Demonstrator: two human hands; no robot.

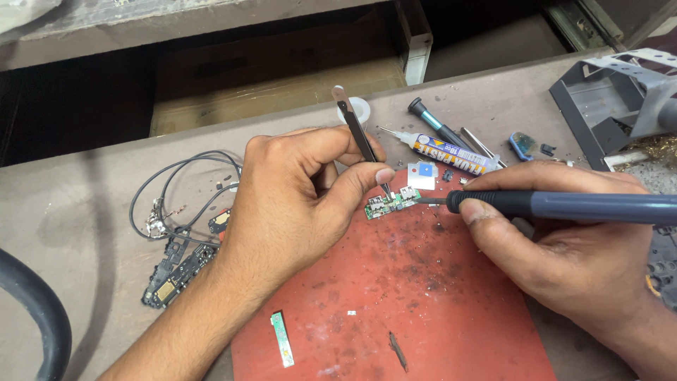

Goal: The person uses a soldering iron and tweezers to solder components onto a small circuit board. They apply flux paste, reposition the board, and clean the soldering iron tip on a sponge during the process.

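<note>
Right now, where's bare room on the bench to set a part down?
Free: red mat between the green strip and right hand; grey bench left of the black cable. Crowded: around the small board and flux syringe.

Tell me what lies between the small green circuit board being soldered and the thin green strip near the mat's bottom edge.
In the head view, only bare red mat, scorched and speckled, lies between the circuit board and the green strip.

Even, soft light fell from above on the bench point(92, 204), which was sharp and clear at its centre. The open recess past the bench's far edge lay in deep shadow. Faint shadows sat under both hands, without glare.
</note>
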